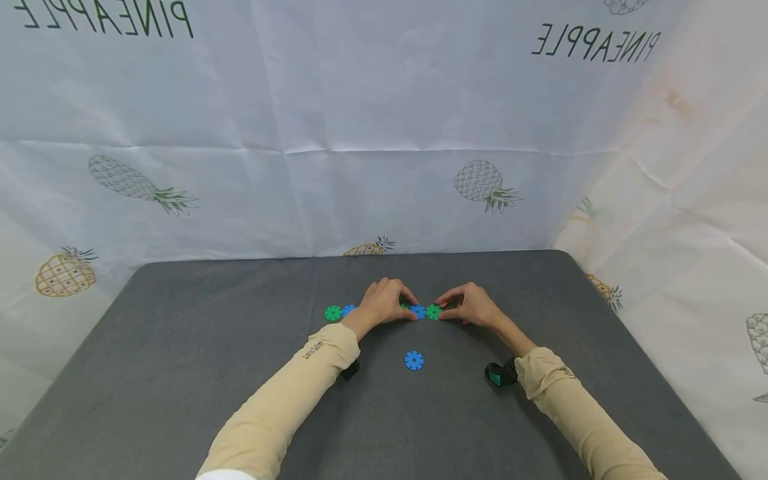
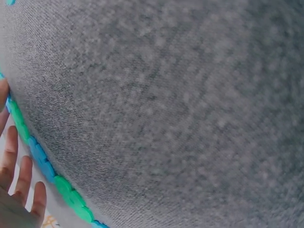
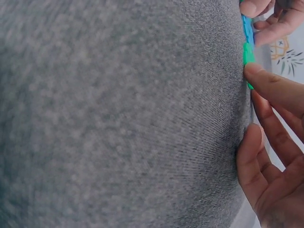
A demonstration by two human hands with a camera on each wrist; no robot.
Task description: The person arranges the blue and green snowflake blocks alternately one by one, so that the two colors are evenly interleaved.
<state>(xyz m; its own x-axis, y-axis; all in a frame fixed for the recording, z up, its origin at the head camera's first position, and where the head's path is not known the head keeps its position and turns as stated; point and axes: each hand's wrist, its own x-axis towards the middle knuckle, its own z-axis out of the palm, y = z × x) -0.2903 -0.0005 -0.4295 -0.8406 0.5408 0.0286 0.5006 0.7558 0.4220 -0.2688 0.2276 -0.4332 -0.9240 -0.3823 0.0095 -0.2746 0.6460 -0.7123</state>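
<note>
A row of notched plastic discs, green and blue by turns, lies across the grey table in the head view. My left hand [image 1: 382,301] pinches a blue disc [image 1: 417,312] near the row's right end, thumb on the near edge. My right hand [image 1: 472,305] holds the green end disc [image 1: 434,312] between thumb and index finger, right against the blue one. Further left, a green disc [image 1: 333,313] and a blue disc [image 1: 349,310] show, while my left hand hides the row's middle. The right wrist view shows my right thumb on the green disc [image 3: 248,53].
A single blue disc [image 1: 414,361] lies apart on the table [image 1: 180,373], nearer to me than the row. Behind the table's far edge hangs a white cloth [image 1: 312,200] printed with pineapples. A dark wrist device [image 1: 501,374] sits under my right cuff.
</note>
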